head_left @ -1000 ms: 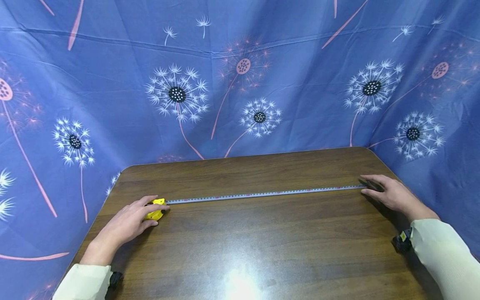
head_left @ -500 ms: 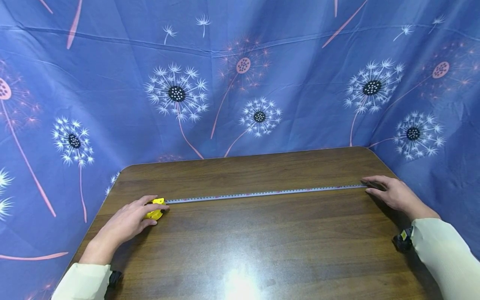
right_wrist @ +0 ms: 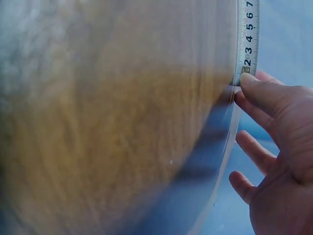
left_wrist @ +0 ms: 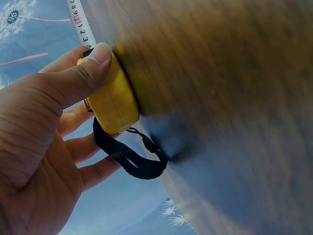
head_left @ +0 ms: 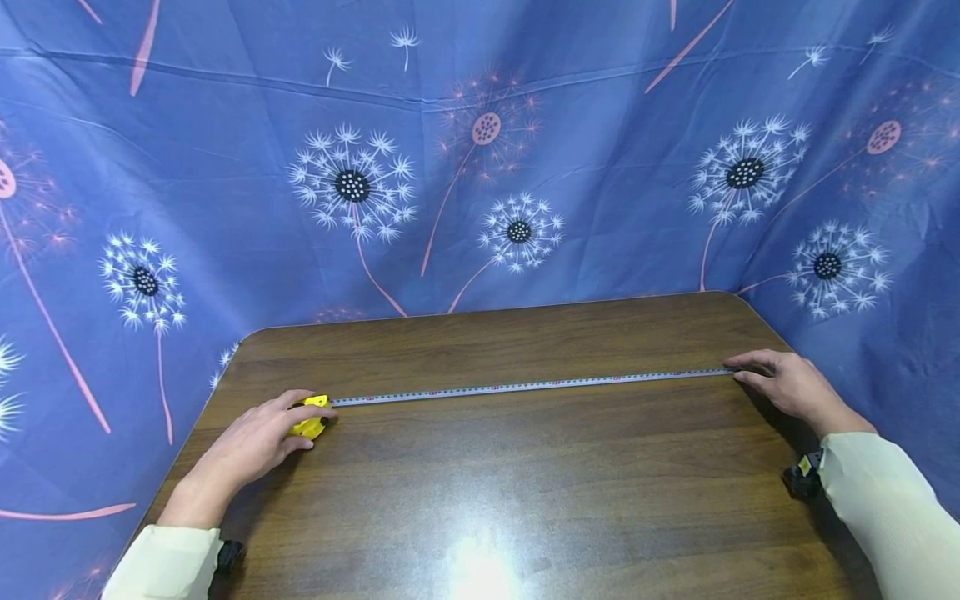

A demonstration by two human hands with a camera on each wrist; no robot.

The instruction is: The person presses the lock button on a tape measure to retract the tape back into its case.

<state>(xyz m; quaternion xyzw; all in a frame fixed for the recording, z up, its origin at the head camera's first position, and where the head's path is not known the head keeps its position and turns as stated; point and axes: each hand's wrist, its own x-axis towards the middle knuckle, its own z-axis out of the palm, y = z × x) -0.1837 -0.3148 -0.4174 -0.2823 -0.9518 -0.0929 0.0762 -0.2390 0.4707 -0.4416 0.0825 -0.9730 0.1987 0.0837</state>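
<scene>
a yellow tape measure case (head_left: 311, 421) lies near the left edge of the dark wooden table (head_left: 510, 492), and its tape blade (head_left: 525, 387) is pulled out flat across the table almost to the right edge. the left hand (head_left: 251, 446) holds the case: in the left wrist view the thumb (left_wrist: 78, 81) is curled over the top of the case (left_wrist: 111, 100) and the other fingers wrap under it, so this is a real grasp, probably to keep the case from sliding toward the blade. a black wrist strap (left_wrist: 128, 155) hangs from the case in a loop. the right hand (head_left: 787, 385) is at the far end of the blade. its fingers are nearly straight, and in the right wrist view the thumb tip (right_wrist: 252, 84) presses on the end of the blade (right_wrist: 246, 36) just at the table edge, near the small numbers; the other fingers are relaxed and hold nothing. it seems this pressure keeps the blade stretched and flat on the wood. behind the table hangs a blue cloth with dandelion pattern (head_left: 352, 187). both arms wear pale sleeves (head_left: 885, 500).
</scene>
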